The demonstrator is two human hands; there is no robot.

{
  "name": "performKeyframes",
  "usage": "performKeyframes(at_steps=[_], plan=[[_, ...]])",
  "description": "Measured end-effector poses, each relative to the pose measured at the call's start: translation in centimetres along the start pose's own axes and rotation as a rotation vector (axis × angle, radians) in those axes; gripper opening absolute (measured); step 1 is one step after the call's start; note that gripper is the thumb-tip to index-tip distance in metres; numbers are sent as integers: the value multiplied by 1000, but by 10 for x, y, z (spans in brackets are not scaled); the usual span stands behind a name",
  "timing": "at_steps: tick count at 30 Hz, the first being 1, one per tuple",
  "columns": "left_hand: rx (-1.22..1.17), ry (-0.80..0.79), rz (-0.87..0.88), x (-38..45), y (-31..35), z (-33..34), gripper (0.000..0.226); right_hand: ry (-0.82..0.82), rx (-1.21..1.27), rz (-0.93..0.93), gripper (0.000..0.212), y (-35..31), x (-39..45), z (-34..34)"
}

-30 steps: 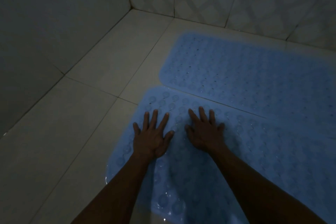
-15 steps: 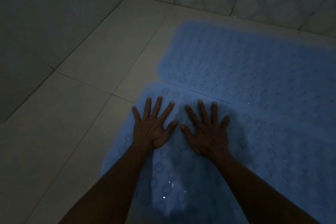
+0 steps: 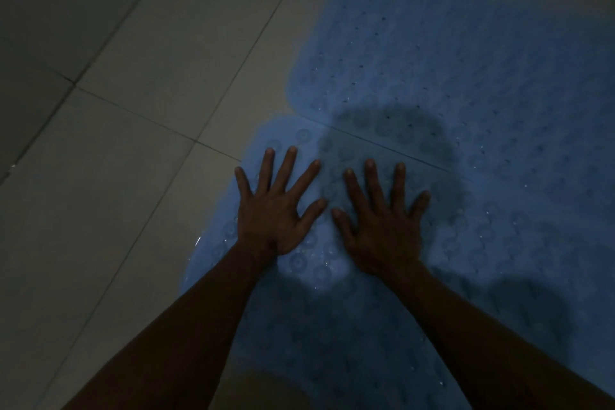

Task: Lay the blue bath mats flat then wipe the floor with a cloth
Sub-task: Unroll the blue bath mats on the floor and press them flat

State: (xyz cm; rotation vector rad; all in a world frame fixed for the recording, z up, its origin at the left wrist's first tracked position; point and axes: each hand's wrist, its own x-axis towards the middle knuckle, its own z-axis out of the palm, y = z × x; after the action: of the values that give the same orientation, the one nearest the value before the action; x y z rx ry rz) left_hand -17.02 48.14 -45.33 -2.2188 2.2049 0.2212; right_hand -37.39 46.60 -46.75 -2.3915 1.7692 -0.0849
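Two blue bath mats lie side by side on the tiled floor in dim light. The near mat point(image 3: 499, 243) has round suction bumps and wet glints. The far mat point(image 3: 449, 53) is dotted with small holes and meets the near one along a straight seam. My left hand point(image 3: 276, 210) presses flat on the near mat's left end, fingers spread. My right hand point(image 3: 382, 223) lies flat beside it, palm down, fingers apart. Neither hand holds anything. No cloth is in view.
Pale floor tiles point(image 3: 139, 176) with dark grout lines fill the left side. A grey wall point(image 3: 30, 3) rises at the far left. A round shadow point(image 3: 399, 130) falls across the seam between the mats.
Both hands have slid a little forward on the near mat and spread wider. The view has tipped down and closer, so the back wall has left the frame.
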Motion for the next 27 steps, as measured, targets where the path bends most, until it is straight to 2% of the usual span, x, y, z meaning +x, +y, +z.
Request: performKeyframes(at_steps=[9,16,19,23,27], plan=[[-3,-18,-16,0,0,2,68,-17,-30,-16,70,-1,1,1],[-78,-156,-133,-12,13,-13,66,-143,56,106,64,-17,-6,-15],[-145,-153,-134,-50,17,-12,62,-157,125,116,63,-31,-38,-18],[-97,-99,-122,-124,12,-2,61,-102,86,16,67,-50,-122,-6],[-83,-112,-176,-156,11,0,62,-31,37,-17,69,-54,-164,9]])
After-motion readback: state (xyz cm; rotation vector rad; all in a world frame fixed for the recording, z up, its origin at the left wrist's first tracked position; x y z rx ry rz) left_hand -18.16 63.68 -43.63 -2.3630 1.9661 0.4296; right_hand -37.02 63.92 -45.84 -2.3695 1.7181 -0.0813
